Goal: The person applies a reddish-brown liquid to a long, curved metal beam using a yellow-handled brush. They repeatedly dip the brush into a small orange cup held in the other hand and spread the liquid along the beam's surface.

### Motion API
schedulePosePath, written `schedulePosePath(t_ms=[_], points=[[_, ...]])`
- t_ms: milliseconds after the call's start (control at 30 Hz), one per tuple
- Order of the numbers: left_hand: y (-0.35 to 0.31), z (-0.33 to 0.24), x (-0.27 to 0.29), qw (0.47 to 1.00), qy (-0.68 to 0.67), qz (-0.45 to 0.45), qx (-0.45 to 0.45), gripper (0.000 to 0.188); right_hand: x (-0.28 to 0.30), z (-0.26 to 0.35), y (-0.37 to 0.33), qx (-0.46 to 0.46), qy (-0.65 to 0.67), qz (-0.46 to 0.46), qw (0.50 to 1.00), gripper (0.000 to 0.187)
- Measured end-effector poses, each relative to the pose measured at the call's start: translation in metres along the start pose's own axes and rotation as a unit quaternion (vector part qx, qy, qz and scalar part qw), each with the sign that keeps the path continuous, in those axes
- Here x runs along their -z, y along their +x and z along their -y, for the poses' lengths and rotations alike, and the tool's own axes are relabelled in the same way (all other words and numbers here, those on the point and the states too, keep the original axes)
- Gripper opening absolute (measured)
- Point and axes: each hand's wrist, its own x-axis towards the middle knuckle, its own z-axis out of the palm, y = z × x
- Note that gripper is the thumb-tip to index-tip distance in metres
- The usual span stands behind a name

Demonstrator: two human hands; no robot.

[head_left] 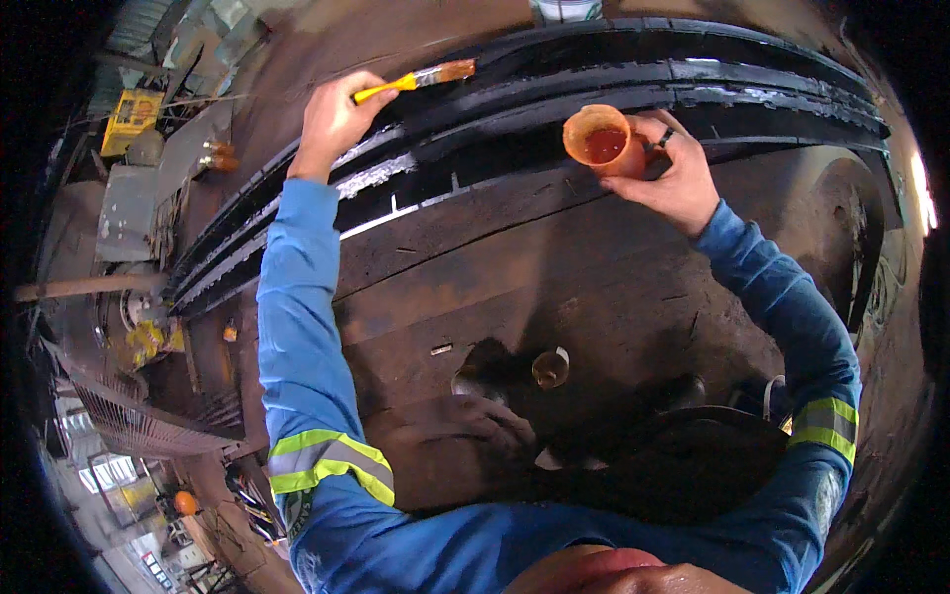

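My left hand [339, 119] is closed round the yellow handle of a paintbrush [416, 81]. Its bristles, stained orange-brown, point right above a long black metal beam [515, 131]. My right hand [673, 173] grips an orange plastic cup [604, 141] from its right side, tilted so that the reddish-brown paint [605, 146] inside shows. The cup is over the near edge of the beam, apart from the brush. Bare, silvery-white patches show along parts of the beam's black surface.
A brown plank-like surface [475, 267] lies nearer to me. A small round container [550, 367] stands by my feet. At the left are a yellow box [131, 122], metal sheets and a wooden pole [89, 286]. A white bucket [566, 10] stands beyond the beam.
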Motion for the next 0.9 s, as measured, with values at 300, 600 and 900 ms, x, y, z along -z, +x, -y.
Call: schedulePosePath(t_ms=[300,600,900], points=[[-0.013,0.004,0.010,0.992,0.111,0.050,-0.024,0.029,0.011,-0.007,-0.004,-0.006,-0.003,-0.010,1.000,0.060],[0.004,-0.042,-0.008,0.999,0.023,-0.033,-0.027,0.028,0.008,0.002,-0.002,0.010,-0.007,0.002,1.000,0.061],[-0.018,0.018,0.023,1.000,-0.010,-0.009,0.003,0.028,0.019,-0.004,-0.005,0.002,-0.011,-0.013,1.000,0.060]])
